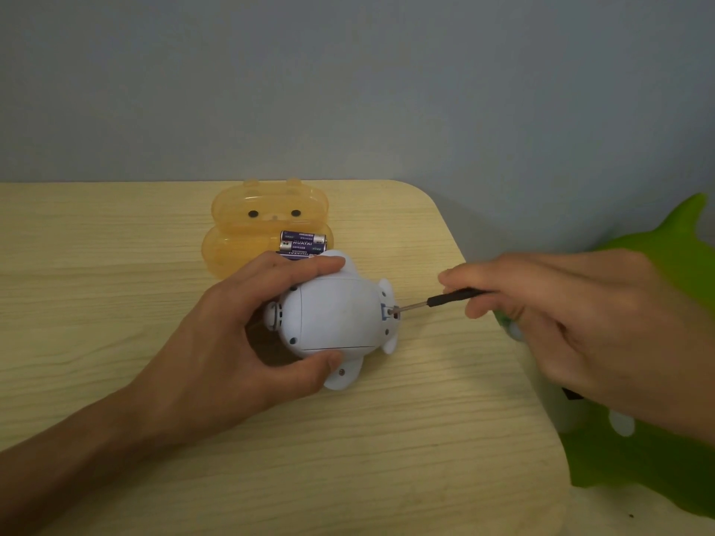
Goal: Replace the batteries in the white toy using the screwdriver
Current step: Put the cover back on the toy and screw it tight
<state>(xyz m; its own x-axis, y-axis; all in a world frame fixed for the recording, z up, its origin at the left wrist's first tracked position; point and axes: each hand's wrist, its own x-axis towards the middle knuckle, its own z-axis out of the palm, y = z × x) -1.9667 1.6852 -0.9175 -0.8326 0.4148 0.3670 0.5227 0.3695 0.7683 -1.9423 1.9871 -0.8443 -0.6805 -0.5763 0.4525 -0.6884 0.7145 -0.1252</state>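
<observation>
The white toy [334,313] lies belly-up on the wooden table [116,303], its battery cover closed. My left hand [236,334] grips it from the left, thumb below and fingers over the top. My right hand [572,323] pinches a small black-handled screwdriver [445,299]. Its metal tip sits in the screw recess at the toy's right end. Purple batteries [303,243] lie in an open orange bear-shaped case [247,241] just behind the toy; my left fingers hide part of them.
A green plush toy [657,450] sits off the table's right edge, under my right hand. The table's rounded corner is at the far right. A grey wall rises behind the table.
</observation>
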